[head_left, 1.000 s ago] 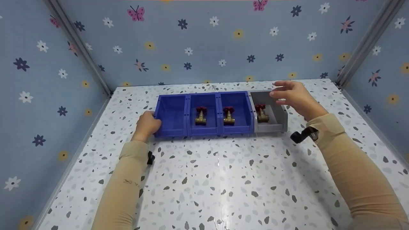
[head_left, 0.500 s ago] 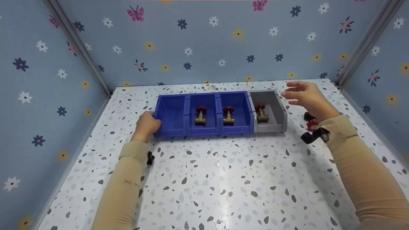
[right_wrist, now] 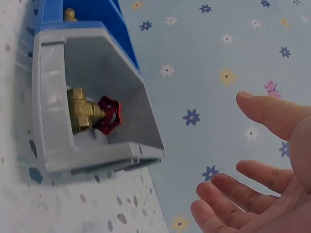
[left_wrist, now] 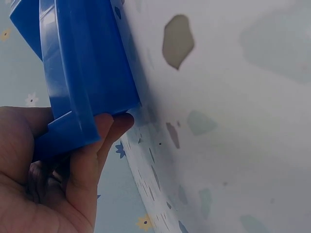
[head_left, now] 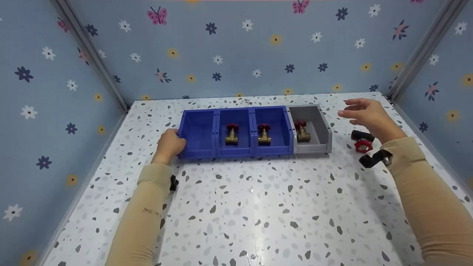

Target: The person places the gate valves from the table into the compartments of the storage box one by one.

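Observation:
A row of joined storage bins stands on the table: three blue, and a grey bin [head_left: 314,147] at the right end. My left hand [head_left: 170,146] grips the side of the leftmost blue bin [head_left: 199,152], thumb and fingers on either side of its wall in the left wrist view. A brass gate valve [head_left: 232,136] with a red handwheel lies in the second bin, another brass valve [head_left: 264,136] in the third. The grey bin holds a third brass valve [right_wrist: 85,114]. Right of the bins, my right hand [head_left: 371,116] hovers with fingers apart, holding nothing.
Below my right hand, a black-bodied piece with a red handwheel [head_left: 363,145] lies on the speckled white table [head_left: 255,207]. Flower-patterned walls [head_left: 240,48] enclose the back and both sides. A black wrist camera mount [head_left: 373,159] juts from the right sleeve.
My right hand has moved rightward, away from the grey bin, bringing the black piece with the red handwheel into view. My left hand and the bins stay where they were.

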Demonstrator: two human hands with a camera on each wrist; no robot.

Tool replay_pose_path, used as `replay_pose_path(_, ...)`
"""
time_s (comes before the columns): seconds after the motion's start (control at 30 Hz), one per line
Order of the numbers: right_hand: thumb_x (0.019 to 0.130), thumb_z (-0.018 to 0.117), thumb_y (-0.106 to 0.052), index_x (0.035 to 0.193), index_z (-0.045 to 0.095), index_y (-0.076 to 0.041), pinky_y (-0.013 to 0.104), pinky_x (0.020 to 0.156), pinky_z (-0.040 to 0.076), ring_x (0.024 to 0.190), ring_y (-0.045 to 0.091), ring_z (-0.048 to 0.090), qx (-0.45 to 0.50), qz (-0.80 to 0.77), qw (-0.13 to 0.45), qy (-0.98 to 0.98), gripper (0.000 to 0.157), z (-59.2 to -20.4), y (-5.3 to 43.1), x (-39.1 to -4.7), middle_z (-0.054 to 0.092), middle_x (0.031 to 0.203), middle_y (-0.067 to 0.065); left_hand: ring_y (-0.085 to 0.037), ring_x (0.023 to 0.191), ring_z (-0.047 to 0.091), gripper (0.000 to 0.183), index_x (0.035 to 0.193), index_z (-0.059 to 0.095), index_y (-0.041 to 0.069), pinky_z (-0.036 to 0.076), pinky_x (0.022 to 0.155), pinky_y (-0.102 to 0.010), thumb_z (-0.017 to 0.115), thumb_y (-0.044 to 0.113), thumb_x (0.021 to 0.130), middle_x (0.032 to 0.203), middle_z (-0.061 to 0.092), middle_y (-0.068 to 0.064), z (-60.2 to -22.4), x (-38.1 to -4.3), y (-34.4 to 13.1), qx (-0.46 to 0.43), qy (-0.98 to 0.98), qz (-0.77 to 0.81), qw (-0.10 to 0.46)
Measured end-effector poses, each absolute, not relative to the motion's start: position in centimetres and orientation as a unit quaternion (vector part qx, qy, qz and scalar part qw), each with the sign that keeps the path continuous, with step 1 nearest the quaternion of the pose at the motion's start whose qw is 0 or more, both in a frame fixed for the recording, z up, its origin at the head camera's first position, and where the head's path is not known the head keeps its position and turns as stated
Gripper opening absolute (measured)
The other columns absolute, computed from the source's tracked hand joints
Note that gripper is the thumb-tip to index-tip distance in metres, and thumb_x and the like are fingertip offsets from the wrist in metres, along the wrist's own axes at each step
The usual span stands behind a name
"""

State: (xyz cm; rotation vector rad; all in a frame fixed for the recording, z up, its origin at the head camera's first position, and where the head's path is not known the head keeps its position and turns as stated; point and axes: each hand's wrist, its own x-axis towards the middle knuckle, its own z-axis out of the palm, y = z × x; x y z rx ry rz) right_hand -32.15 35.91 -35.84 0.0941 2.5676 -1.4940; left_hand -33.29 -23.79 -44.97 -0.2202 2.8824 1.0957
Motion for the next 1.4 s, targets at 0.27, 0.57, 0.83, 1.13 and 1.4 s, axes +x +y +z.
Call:
replay_pose_path(0.27, 0.102, 0.076, -0.042, 0.166, 0.033, 0.001, 0.050, 0.128, 0.040, 0.102, -0.010, 0.062, 0.045, -0.505, 0.082, 0.858, 0.088, -37.0, 38.3, -32.3, 0.049, 0.154, 0.008, -0.040, 0.122, 0.067, 0.057, 0.147, 0.058, -0.012, 0.053, 0.113, -0.056, 0.049, 0.007, 0.094, 0.139, 0.068, -0.031, -44.9, -33.3, -23.9, -0.080, 0.927, 0.364, 0.036)
replay_pose_path(0.57, 0.105, 0.072, -0.041, 0.167, 0.029, 0.004, 0.053, 0.130, 0.036, 0.130, 0.015, 0.057, 0.066, -0.483, 0.087, 0.869, 0.088, -38.4, 40.8, -32.3, 0.036, 0.168, 0.022, -0.036, 0.112, 0.067, 0.055, 0.145, 0.060, -0.011, 0.057, 0.106, -0.054, 0.050, 0.008, 0.094, 0.134, 0.070, -0.030, -45.0, -33.2, -23.8, -0.085, 0.928, 0.360, 0.035)
replay_pose_path(0.83, 0.105, 0.071, -0.042, 0.166, 0.028, 0.007, 0.055, 0.131, 0.032, 0.156, 0.048, 0.037, 0.088, -0.477, 0.091, 0.870, 0.090, -39.8, 42.8, -32.2, 0.030, 0.171, 0.029, -0.035, 0.110, 0.064, 0.054, 0.144, 0.060, -0.012, 0.056, 0.106, -0.053, 0.050, 0.008, 0.095, 0.133, 0.070, -0.029, -44.9, -33.2, -23.7, -0.084, 0.929, 0.359, 0.033)
replay_pose_path(1.13, 0.104, 0.073, -0.039, 0.166, 0.030, 0.005, 0.061, 0.131, 0.030, 0.156, 0.049, 0.035, 0.110, -0.453, 0.106, 0.878, 0.087, -41.3, 44.3, -32.5, 0.030, 0.172, 0.030, -0.042, 0.123, 0.067, 0.056, 0.144, 0.060, -0.013, 0.052, 0.113, -0.058, 0.050, 0.007, 0.093, 0.140, 0.068, -0.032, -44.9, -33.3, -23.8, -0.075, 0.933, 0.351, 0.024)
replay_pose_path(1.4, 0.106, 0.070, -0.033, 0.169, 0.021, 0.007, 0.067, 0.130, 0.026, 0.157, 0.057, 0.029, 0.108, -0.430, 0.153, 0.883, 0.090, -42.3, 45.5, -32.5, 0.020, 0.174, 0.036, -0.041, 0.123, 0.065, 0.058, 0.147, 0.057, -0.014, 0.052, 0.114, -0.058, 0.049, 0.007, 0.094, 0.142, 0.066, -0.032, -44.9, -33.3, -23.6, -0.078, 0.931, 0.355, 0.031)
